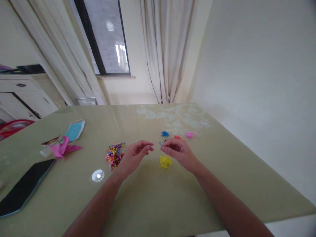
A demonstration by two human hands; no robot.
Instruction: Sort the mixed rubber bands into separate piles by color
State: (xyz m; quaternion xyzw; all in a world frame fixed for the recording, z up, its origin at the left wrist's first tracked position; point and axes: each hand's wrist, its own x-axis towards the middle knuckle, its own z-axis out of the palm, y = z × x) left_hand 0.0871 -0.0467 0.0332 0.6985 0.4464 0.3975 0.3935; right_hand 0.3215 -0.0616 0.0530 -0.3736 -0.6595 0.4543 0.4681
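Observation:
My right hand [179,151] pinches a small blue rubber band [160,144] between thumb and forefinger. Facing it, my left hand [135,153] has its fingers loosely bent and apart, with nothing visible in them. A mixed pile of colourful rubber bands [115,154] lies beside the left hand, which partly covers it. Sorted by colour, a yellow pile [165,162] sits just below the right fingertips and a blue pile [165,133] beyond them. The red pile [177,136] is partly hidden behind the right hand; a pink pile [190,135] lies to its right.
On the left of the glossy table [153,204] are a dark tablet or phone [26,186], a pink folded piece [64,148] and a blue face mask [74,131]. A bright light reflection shows near the mixed pile. The wall borders the table's right side.

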